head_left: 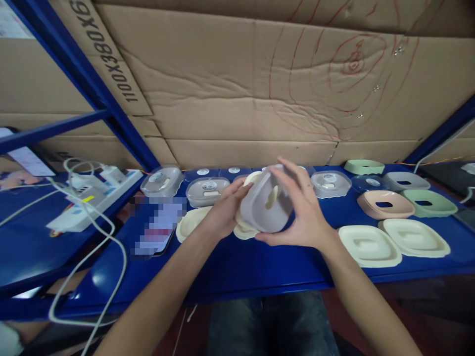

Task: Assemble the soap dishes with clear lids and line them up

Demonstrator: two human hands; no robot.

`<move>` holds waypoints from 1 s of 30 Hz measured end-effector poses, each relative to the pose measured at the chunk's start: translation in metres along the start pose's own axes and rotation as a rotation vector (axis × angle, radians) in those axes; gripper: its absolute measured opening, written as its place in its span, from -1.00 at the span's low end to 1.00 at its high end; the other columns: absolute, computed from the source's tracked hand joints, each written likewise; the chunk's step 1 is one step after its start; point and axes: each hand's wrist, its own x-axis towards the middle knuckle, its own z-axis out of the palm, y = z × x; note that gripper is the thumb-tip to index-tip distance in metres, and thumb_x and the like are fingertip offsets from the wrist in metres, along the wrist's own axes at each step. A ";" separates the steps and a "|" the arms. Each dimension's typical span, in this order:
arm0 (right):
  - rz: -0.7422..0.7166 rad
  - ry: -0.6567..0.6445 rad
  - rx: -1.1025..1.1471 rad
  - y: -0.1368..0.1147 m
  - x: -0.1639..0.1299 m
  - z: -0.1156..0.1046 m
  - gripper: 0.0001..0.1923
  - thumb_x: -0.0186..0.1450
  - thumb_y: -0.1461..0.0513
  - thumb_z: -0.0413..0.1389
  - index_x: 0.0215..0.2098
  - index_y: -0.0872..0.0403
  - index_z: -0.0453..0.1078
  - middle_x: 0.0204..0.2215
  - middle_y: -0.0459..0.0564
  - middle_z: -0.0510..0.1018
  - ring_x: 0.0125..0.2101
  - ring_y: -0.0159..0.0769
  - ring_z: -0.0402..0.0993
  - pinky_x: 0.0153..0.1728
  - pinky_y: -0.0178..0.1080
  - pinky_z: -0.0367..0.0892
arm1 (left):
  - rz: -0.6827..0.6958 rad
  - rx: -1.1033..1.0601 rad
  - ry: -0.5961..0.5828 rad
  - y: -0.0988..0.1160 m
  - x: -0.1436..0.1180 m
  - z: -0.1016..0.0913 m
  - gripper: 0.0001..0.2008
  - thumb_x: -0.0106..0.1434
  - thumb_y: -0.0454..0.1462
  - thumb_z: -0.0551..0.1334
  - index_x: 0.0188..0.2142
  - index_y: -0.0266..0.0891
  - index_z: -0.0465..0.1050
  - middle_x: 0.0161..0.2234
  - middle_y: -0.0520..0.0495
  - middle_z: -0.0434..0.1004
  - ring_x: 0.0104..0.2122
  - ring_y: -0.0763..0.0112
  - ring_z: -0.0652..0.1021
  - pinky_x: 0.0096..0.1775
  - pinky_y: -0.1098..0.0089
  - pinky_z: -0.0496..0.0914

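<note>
A grey, rounded plastic box shell (pixel 256 205) is tilted up above the blue table, between both hands. My right hand (pixel 302 207) grips it from the right, thumb at the lower edge and fingers over the upper edge. My left hand (pixel 228 210) is closed at its left side, fingers partly hidden behind the shell. A cream patch (pixel 272 198) shows within the grey shell. Behind and below it is a cream plastic piece (pixel 245 231); I cannot tell whether it is held or resting on the table. Another cream tray (pixel 189 222) lies left, partly behind my left forearm.
Clear-lidded grey boxes (pixel 208 192) line the back. Right are cream trays (pixel 369 245), a peach shell (pixel 386 204) and green shells (pixel 430 203). A phone (pixel 159 227) lies left, near a white power strip (pixel 94 200) with loose cables (pixel 124 257). Cardboard (pixel 222 74) stands behind.
</note>
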 end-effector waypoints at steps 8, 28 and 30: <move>0.025 -0.159 -0.026 0.010 -0.004 0.014 0.33 0.14 -0.22 0.50 0.66 -0.19 -0.07 0.60 0.22 0.05 0.54 0.34 0.07 0.48 0.44 0.12 | -0.046 -0.112 -0.101 -0.003 -0.001 0.006 -0.54 0.28 0.07 0.50 -0.03 -0.21 0.66 -0.16 -0.11 0.73 -0.12 0.12 0.68 -0.15 0.32 0.47; 0.561 0.216 0.598 0.032 0.002 0.034 -0.47 0.41 -0.22 0.26 0.06 -0.02 0.54 -0.02 0.09 0.73 -0.02 -0.03 0.68 0.07 0.06 0.60 | 0.055 0.030 -0.071 -0.006 0.000 -0.002 -0.45 0.03 -0.22 0.64 0.04 -0.20 0.71 0.08 -0.19 0.63 -0.04 0.19 0.62 -0.14 0.38 0.48; 0.628 0.298 0.618 0.034 0.003 0.036 -0.44 0.35 -0.25 0.29 0.02 -0.02 0.53 -0.09 0.07 0.73 -0.12 -0.07 0.66 -0.11 -0.03 0.64 | 0.050 -0.041 -0.074 -0.006 0.000 0.000 -0.49 0.04 -0.21 0.64 0.00 -0.22 0.70 0.07 -0.20 0.65 -0.04 0.18 0.63 -0.13 0.36 0.50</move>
